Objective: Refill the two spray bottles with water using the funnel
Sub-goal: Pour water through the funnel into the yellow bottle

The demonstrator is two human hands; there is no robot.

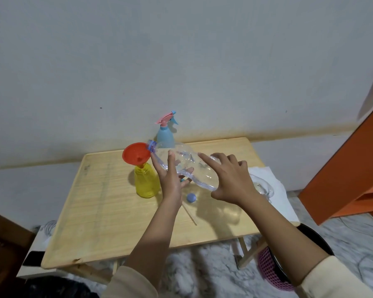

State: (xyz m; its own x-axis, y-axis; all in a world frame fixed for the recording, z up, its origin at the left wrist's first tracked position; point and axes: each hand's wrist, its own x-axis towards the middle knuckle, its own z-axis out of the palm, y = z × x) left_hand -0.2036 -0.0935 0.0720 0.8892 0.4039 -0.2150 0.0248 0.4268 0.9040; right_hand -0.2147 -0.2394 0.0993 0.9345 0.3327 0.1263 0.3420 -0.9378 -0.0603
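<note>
Both hands, left hand [171, 177] and right hand [230, 179], grip a tilted clear plastic water bottle [187, 163], its neck at the red plastic funnel [136, 155] seated in the yellow translucent spray bottle [146, 181] on the wooden table [99, 203]; the capped blue spray bottle [165, 134] stands behind.

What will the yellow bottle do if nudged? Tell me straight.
The yellow bottle probably tips easily: the red funnel sits in its neck, making it top-heavy. It looks like thin plastic, so likely light. Its wide base on the table should stop it rolling.
</note>
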